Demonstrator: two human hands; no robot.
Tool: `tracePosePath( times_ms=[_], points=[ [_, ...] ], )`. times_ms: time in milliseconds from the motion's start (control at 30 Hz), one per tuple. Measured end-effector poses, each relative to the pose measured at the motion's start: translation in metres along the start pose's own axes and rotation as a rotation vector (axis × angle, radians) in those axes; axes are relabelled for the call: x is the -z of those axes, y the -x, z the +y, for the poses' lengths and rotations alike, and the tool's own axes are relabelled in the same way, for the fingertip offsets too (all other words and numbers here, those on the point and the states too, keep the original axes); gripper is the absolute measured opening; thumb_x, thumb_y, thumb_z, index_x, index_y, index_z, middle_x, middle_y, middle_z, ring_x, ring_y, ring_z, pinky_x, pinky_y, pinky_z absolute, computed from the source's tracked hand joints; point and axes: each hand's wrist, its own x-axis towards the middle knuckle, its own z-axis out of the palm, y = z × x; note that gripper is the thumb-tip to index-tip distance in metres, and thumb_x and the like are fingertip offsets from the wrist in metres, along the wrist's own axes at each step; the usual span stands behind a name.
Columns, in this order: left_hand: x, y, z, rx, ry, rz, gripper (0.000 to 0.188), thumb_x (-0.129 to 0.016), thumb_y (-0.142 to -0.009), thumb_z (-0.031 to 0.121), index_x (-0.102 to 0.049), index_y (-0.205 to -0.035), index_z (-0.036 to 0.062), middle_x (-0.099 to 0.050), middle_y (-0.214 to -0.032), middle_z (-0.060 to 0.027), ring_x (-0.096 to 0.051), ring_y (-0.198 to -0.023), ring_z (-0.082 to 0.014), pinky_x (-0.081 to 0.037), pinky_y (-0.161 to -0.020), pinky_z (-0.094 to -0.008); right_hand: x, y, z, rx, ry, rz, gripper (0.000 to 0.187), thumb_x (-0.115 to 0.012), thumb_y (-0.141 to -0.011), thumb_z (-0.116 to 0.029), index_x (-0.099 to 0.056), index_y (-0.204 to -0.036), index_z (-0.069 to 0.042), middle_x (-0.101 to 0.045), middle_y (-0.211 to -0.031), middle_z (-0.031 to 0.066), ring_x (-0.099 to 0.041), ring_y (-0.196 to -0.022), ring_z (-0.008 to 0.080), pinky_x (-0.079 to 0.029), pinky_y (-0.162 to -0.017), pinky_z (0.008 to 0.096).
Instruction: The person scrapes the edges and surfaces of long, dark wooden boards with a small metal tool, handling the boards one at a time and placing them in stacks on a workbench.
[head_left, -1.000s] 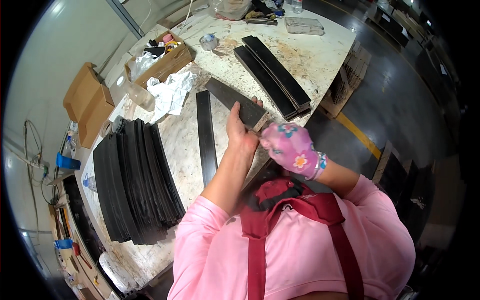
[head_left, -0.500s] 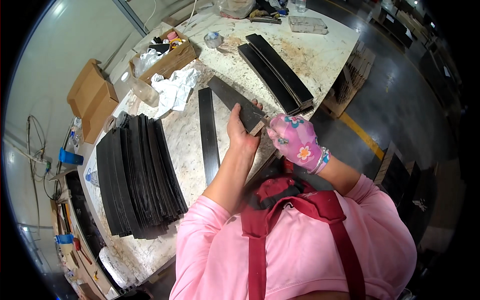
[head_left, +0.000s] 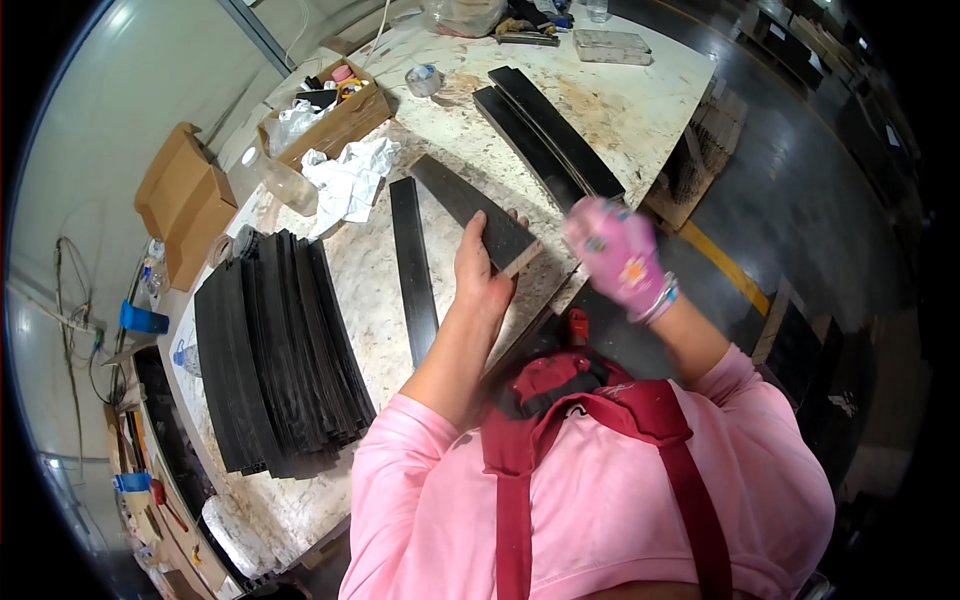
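Note:
My bare left hand (head_left: 485,262) grips a dark board (head_left: 470,205) near its close end, thumb along the top and fingertips past the far edge. The board slants up and leftward over the table, and its pale cut end faces me. To the right of that end is my right hand (head_left: 617,252), in a pink flowered glove. It is smeared by motion, and its fingers cannot be made out. A second dark board (head_left: 415,265) lies flat just left of my left hand. Beyond my right hand, a small stack of black boards (head_left: 550,135) rests near the table's right edge.
A large row of dark boards (head_left: 280,350) fills the table's left side. Behind it are a white cloth (head_left: 350,178), a clear bottle (head_left: 282,182), a cardboard box of odds and ends (head_left: 345,125) and a tape roll (head_left: 424,80). The stained table (head_left: 650,95) ends on the right.
My right hand has moved away from the board's near end, rightward and slightly up. My left hand keeps hold of the board, which has barely shifted.

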Motion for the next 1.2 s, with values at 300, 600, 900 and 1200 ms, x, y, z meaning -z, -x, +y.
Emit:
tracePosePath(
  times_ms=[300, 600, 900, 1200],
  points=[
    [0.133, 0.072, 0.051, -0.152, -0.859, -0.194, 0.040, -0.064, -0.089, 0.022, -0.053, -0.119, -0.0008, -0.065, -0.109, -0.0122, -0.062, -0.103, -0.0233, -0.047, -0.093, -0.0364, -0.016, -0.013, 0.015, -0.145, -0.856, -0.228, 0.020, -0.066, -0.088, -0.014, -0.058, -0.088, 0.004, -0.054, -0.115, 0.0094, -0.053, -0.090, 0.0121, -0.043, -0.079, 0.0257],
    [0.166, 0.119, 0.059, -0.212, -1.109, -0.136, 0.041, -0.065, -0.090, 0.018, -0.054, -0.123, -0.0029, -0.063, -0.114, -0.0080, -0.057, -0.105, -0.0147, -0.044, -0.094, -0.0295, -0.004, -0.066, -0.073, 0.072, -0.935, -0.550, 0.027, -0.064, -0.085, -0.027, -0.060, -0.081, -0.001, -0.054, -0.072, 0.0116, -0.053, -0.076, 0.0232, -0.043, -0.090, 0.0336],
    [0.143, 0.142, 0.051, -0.652, -1.292, 0.188, 0.033, -0.065, -0.087, 0.021, -0.058, -0.109, -0.0024, -0.065, -0.097, -0.0142, -0.061, -0.089, -0.0206, -0.047, -0.082, -0.0308, -0.010, -0.074, -0.089, 0.312, -0.837, -0.518, 0.024, -0.065, -0.088, -0.025, -0.061, -0.083, -0.001, -0.060, -0.077, 0.0128, -0.060, -0.076, 0.0272, -0.046, -0.068, 0.0361],
    [0.146, 0.184, 0.086, -0.707, -1.388, 0.441, 0.078, -0.070, -0.080, 0.026, -0.028, -0.143, 0.0062, -0.043, -0.137, -0.0212, -0.042, -0.128, -0.0324, -0.031, -0.108, -0.0378, -0.038, -0.087, -0.008, -0.050, -1.150, -0.555, 0.024, -0.062, -0.083, -0.007, -0.045, -0.067, -0.003, -0.044, -0.078, 0.0032, -0.043, -0.083, 0.0158, -0.035, -0.087, 0.0302]
  ],
)
